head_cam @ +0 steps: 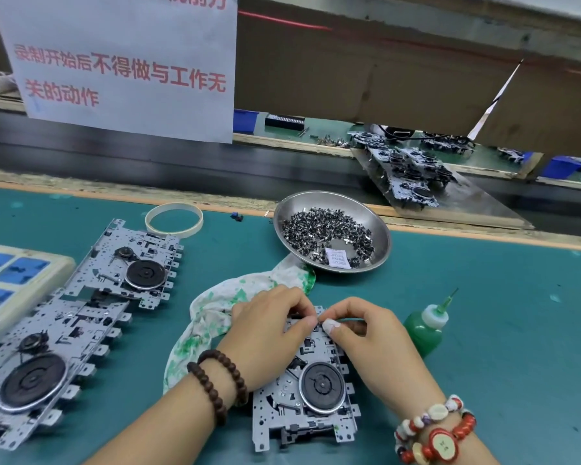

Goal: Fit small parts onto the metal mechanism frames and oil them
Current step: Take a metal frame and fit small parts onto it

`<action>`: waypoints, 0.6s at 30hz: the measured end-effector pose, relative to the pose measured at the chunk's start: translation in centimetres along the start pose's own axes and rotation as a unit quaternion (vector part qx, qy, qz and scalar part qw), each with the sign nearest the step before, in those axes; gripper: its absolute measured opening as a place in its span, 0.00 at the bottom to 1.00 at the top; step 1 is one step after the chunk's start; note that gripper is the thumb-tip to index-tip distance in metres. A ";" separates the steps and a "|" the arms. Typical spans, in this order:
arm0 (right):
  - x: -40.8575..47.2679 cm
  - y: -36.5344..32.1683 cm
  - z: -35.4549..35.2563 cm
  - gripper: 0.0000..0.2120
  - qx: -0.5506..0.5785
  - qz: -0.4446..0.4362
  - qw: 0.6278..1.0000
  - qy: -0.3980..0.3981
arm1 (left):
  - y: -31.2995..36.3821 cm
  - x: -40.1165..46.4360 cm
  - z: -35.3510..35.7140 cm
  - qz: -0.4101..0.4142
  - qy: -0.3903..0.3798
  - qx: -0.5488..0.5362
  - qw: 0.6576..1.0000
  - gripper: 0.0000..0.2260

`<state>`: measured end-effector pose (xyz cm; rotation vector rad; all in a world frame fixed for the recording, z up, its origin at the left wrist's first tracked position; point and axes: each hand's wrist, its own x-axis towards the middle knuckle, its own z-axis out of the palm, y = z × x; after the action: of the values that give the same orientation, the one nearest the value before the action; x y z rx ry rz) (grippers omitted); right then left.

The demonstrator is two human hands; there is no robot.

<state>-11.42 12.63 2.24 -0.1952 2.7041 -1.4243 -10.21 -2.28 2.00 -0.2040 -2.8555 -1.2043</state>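
A metal mechanism frame [307, 402] with a black flywheel lies on the green mat in front of me. My left hand [269, 325] and my right hand [359, 330] meet over its far end, fingers curled, pinching at something small there; the part itself is hidden by the fingertips. A steel bowl [379, 229] of several small dark parts sits beyond the hands. A green oil bottle [425, 328] with a needle tip stands just right of my right hand.
A green-stained white rag [215, 303] lies under and left of the frame. Two more frames, the nearer frame [44, 364] and the farther frame [128, 263], lie at the left, beside a beige tray [61, 263], a tape ring [174, 219], and a conveyor carrying several assemblies [413, 172].
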 end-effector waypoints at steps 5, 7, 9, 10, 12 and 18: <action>-0.2 0.4 0.5 0.07 0.067 0.014 0.998 0.003 | -0.1 -0.1 0.2 -0.006 0.013 -0.004 1.000 0.09; -0.4 0.7 0.9 0.08 0.107 0.022 0.994 0.000 | -0.1 -0.2 0.3 -0.007 0.020 -0.002 1.000 0.09; -0.5 0.9 1.0 0.09 0.131 0.025 0.991 -0.003 | -0.1 -0.2 0.4 -0.006 0.025 0.000 1.000 0.09; -0.5 0.9 1.0 0.09 0.143 0.028 0.989 -0.005 | -0.1 -0.3 0.4 -0.006 0.026 0.000 1.000 0.09; -0.5 0.9 1.1 0.09 0.174 0.037 0.984 -0.008 | -0.2 -0.3 0.5 -0.007 0.029 0.002 1.000 0.09; -0.4 0.7 1.3 0.10 0.244 0.071 0.967 -0.007 | -0.3 -0.3 0.6 -0.002 0.034 0.007 0.999 0.09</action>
<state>-10.93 12.00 0.92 0.0214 2.2091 -1.9632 -9.99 -2.12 1.34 -0.1525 -2.8065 -1.1680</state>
